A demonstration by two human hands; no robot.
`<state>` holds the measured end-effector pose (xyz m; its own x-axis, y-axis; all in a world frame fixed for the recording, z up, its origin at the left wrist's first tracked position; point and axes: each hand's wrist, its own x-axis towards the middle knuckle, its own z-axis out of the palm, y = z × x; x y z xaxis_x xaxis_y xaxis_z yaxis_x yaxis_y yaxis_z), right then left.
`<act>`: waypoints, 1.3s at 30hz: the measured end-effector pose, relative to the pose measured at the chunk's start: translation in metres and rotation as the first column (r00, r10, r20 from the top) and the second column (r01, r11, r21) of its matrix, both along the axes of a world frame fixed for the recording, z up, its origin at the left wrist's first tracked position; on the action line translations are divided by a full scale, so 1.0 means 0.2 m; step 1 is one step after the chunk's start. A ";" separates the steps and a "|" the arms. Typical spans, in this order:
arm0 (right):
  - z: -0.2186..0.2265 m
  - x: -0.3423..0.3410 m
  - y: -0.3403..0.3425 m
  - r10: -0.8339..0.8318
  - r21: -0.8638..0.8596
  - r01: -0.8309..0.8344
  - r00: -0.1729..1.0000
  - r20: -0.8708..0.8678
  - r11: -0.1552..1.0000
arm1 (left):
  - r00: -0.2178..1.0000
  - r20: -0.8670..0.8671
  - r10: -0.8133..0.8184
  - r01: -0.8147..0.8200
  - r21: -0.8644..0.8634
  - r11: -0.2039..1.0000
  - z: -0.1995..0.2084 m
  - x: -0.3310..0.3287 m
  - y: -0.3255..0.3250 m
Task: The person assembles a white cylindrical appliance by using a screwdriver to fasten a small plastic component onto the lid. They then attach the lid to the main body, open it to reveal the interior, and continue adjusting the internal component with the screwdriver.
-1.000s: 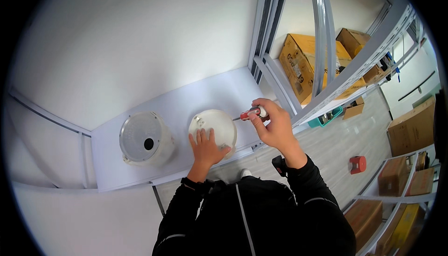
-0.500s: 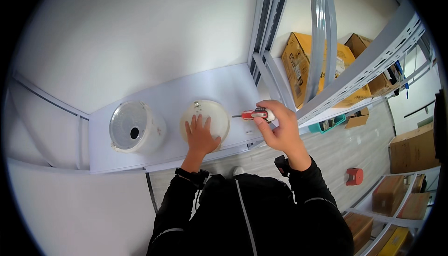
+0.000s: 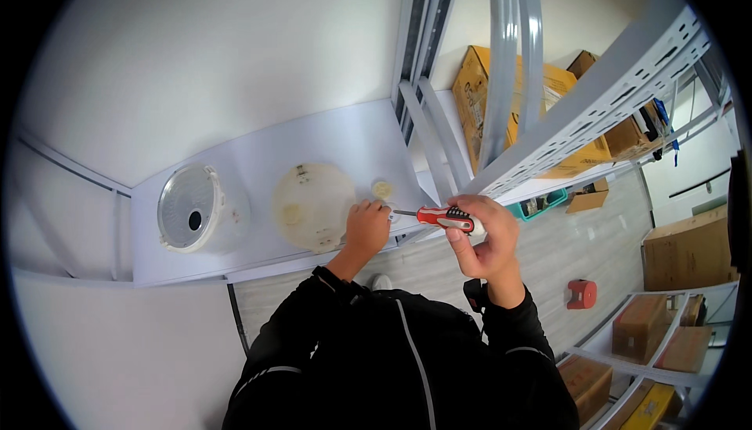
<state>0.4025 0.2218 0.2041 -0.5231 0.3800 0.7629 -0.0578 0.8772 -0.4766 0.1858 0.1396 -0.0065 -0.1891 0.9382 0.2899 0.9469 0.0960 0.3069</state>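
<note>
In my right hand point(image 3: 489, 238) is a red-and-white screwdriver point(image 3: 446, 217), its shaft pointing left. My left hand point(image 3: 368, 228) is closed, with fingertips close to the screwdriver's tip, at the near right edge of a round off-white disc point(image 3: 317, 203). Something small and pale shows at those fingertips, but I cannot make out what it is. The disc lies flat on a white shelf point(image 3: 345, 136) and has small metal fittings near its rim. Just past my left fingers sits a small yellowish round piece point(image 3: 382, 189). A white drum with a dark hole point(image 3: 188, 209) rests farther left.
A grey perforated metal frame point(image 3: 595, 101) rises along the right. Yellow cartons point(image 3: 475, 93) stand behind it. On the floor are a teal bin point(image 3: 544, 204) and a red stool point(image 3: 581, 294). Shelves with brown boxes point(image 3: 642, 324) are at the lower right.
My left hand has left the disc's middle, where it lay spread, and moved right, closing near the screwdriver's tip. The small yellowish piece now shows. The whole view has shifted slightly.
</note>
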 end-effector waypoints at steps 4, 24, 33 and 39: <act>-0.01 0.06 0.00 -0.016 0.015 0.015 1.000 0.005 1.000 | 0.996 -0.082 0.034 -0.042 -0.099 0.994 -0.06 0.02 0.05; 0.00 -0.04 0.01 0.034 -0.008 -0.034 0.999 -0.013 0.999 | 0.821 0.571 -0.011 -0.149 0.233 0.961 0.25 -0.11 0.03; 0.00 -0.27 -0.05 0.096 -0.014 -0.097 0.994 -0.053 0.995 | 0.703 0.708 0.069 -0.314 0.222 0.923 0.48 -0.27 -0.21; 0.03 -0.40 -0.12 0.082 -0.055 -0.090 0.989 -0.123 0.994 | 0.708 0.704 0.048 -0.315 0.254 0.914 0.56 -0.38 -0.35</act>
